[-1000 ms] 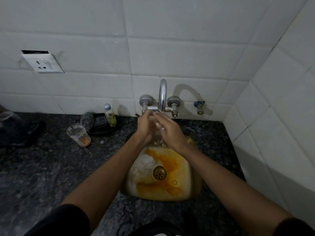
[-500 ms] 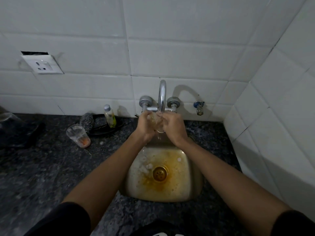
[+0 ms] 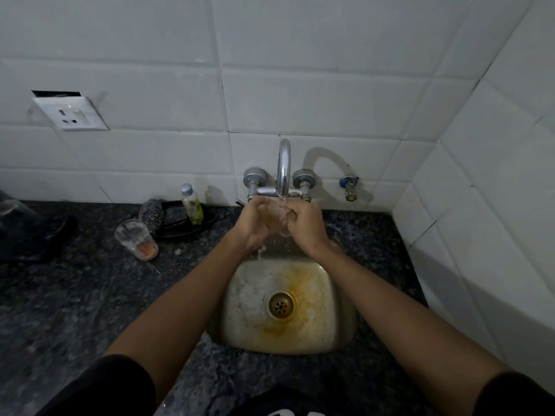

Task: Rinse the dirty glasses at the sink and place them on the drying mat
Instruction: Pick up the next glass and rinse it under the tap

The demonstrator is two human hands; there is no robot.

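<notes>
A clear glass (image 3: 280, 216) sits between both my hands under the chrome tap (image 3: 283, 166), with water running into it. My left hand (image 3: 255, 223) wraps its left side and my right hand (image 3: 304, 225) its right side; most of the glass is hidden by my fingers. Water drips down into the steel sink (image 3: 342, 319), whose floor is stained orange around the drain (image 3: 281, 304). A second dirty glass (image 3: 136, 240) with orange residue stands on the dark counter, left of the sink.
Behind the dirty glass lie a scrubber (image 3: 151, 213), a black dish (image 3: 180, 226) and a small soap bottle (image 3: 192, 204). A dark object (image 3: 27, 232) sits at the far left. A socket (image 3: 70, 114) is on the tiled wall. A tiled side wall closes in at the right.
Both hands have lifted the glass closer to the tap spout. The orange liquid in the sink has largely washed toward the drain, leaving a paler stain.
</notes>
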